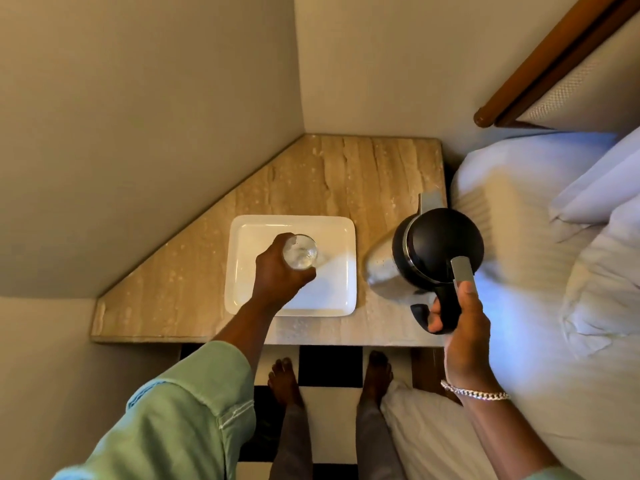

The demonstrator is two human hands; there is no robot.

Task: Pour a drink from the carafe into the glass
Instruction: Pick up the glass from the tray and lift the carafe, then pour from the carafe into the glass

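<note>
Nearest the camera, two bare feet (284,379) stand on a black-and-white checked floor (329,368), with a green sleeve (180,417) on the left arm and a silver bracelet (476,393) on the right wrist. The right hand (462,327) is wrapped around the black handle of the carafe (429,254), thumb up near the grey lever on the lid. The carafe has a black lid and a shiny metal body; it is tilted, and whether it touches the table (346,174) cannot be told. The left hand (277,271) curls around the side of the clear glass (300,251), which is upright over the white square tray (332,299). The tray lies flat on the stone-patterned table, just left of the carafe. To the right is a bed with white pillows (519,188); beyond the table, plain walls meet in a corner.
</note>
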